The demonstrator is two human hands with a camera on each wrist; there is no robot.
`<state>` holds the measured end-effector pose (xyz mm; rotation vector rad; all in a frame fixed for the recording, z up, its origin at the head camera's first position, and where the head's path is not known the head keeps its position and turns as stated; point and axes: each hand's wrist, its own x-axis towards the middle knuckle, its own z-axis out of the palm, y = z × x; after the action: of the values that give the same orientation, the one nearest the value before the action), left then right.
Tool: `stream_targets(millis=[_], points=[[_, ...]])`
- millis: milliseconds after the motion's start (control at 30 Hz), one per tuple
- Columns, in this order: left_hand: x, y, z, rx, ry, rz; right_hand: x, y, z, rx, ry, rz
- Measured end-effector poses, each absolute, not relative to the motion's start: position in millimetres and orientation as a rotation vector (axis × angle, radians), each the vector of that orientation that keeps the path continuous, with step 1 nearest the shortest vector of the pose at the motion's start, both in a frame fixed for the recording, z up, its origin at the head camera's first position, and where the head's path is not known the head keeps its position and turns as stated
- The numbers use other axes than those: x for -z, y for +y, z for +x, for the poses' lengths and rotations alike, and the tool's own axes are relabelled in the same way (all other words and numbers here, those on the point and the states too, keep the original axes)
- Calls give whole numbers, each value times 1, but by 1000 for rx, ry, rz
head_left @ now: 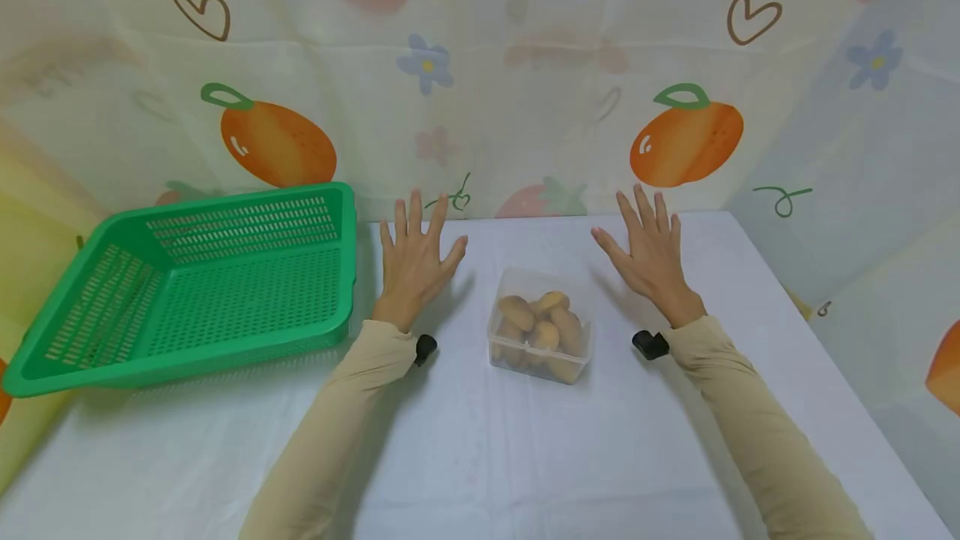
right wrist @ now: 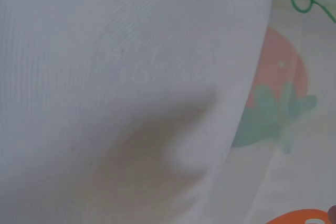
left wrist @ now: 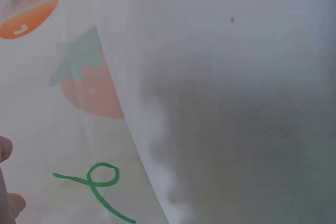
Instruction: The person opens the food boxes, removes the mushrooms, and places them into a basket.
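Between the two hands, a clear plastic box [head_left: 501,350] stands on the white table, holding several light-brown, rounded things [head_left: 547,335] that look like small potatoes or eggs; their kind is unclear. My left hand [head_left: 415,265] is held over the table between the green basket [head_left: 348,273] and the box, fingers spread, holding nothing. To the right of the box, my right hand [head_left: 651,261] is raised the same way with its fingers spread. Only some fingertips [left wrist: 16,204] show at the edge of the left wrist view. The right wrist view shows mostly tablecloth and the hand's shadow.
The green basket, with slotted walls, takes up the left side of the table. A fabric backdrop [head_left: 487,107] printed with fruit and flowers hangs behind the table's back edge. Black wrist cameras [head_left: 425,349] sit at both cuffs.
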<state>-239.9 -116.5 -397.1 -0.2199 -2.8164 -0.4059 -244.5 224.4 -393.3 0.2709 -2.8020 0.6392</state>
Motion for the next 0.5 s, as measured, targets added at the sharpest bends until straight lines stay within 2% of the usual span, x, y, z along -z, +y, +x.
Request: stream_targets(millis=[500], points=[[396, -109, -218, 478, -2801, -257, 386, 221, -223, -745, -2771, 322]])
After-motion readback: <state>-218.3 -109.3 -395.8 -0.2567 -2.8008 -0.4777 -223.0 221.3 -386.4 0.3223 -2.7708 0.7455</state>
